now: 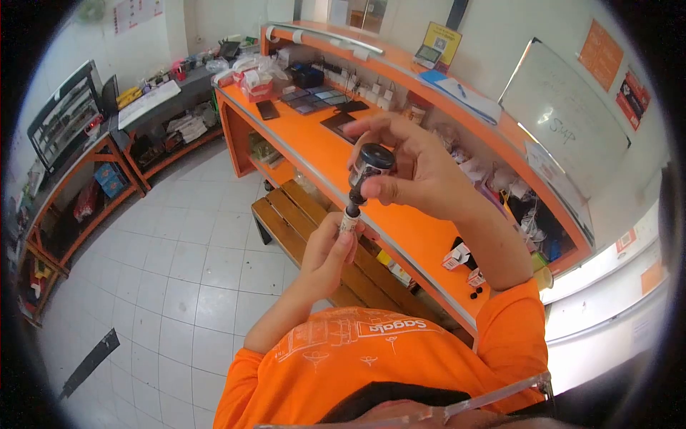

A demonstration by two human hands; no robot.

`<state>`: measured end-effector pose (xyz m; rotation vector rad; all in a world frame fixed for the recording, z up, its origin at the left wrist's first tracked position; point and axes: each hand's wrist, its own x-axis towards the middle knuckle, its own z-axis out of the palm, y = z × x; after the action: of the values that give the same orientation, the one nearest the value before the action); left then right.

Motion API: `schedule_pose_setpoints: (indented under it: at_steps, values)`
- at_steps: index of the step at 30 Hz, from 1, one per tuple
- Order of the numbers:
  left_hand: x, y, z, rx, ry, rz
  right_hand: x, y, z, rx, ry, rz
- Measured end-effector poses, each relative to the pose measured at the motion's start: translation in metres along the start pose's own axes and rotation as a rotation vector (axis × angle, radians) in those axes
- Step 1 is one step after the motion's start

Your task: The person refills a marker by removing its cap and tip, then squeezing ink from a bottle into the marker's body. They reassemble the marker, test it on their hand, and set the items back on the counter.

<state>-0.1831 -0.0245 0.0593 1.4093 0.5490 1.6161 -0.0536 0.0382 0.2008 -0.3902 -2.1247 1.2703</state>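
- Right hand [418,170] and left hand [325,256]: holding what?
- Holding one thing each. Pinching a dark bottle [366,173] in the right, between thumb and curled fingers, half open around its body. Gripping a small white-labelled vial [348,224] in the left, just below, with fingers closed and thumb across its front.
- Apart or meeting?
- Meeting end to end, with the dark bottle tilted, broad black end up and narrow end down at the vial's top. Cannot tell whether pushed inside.
- And just past the hands?
- Beneath and to the left, a slatted wooden bench [291,222]. Behind the hands and to the right, a long orange counter [411,225].
- Anything on it?
- Close to the right forearm, a white-and-orange box [456,256] and, just beside, a smaller box [476,277], next to small black caps [474,294]. Beyond the right fingertips, flat dark panels [314,100] laid side by side. Left of those, a dark phone [267,109], lying flat.
- Farther out?
- Well beyond the right hand, on the wall, a whiteboard [572,100] with handwriting. Well off to the left of the left hand, pale floor tiles [171,272] and a dark work table [150,107] with tools and clutter.
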Motion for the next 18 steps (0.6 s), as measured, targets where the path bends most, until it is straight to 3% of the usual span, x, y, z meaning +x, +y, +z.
schedule_pose_setpoints:
  at_steps: [3,7,18]
  values:
    - [-0.001,-0.002,0.000,0.014,0.006,-0.037,-0.005,0.004,-0.003,0.064,-0.086,0.109]
    - [-0.002,-0.003,0.002,0.020,-0.017,-0.043,-0.013,0.012,-0.003,0.067,-0.099,0.108]
    - [-0.004,-0.010,0.009,-0.007,-0.036,-0.083,-0.034,0.029,0.004,0.337,0.047,0.083]
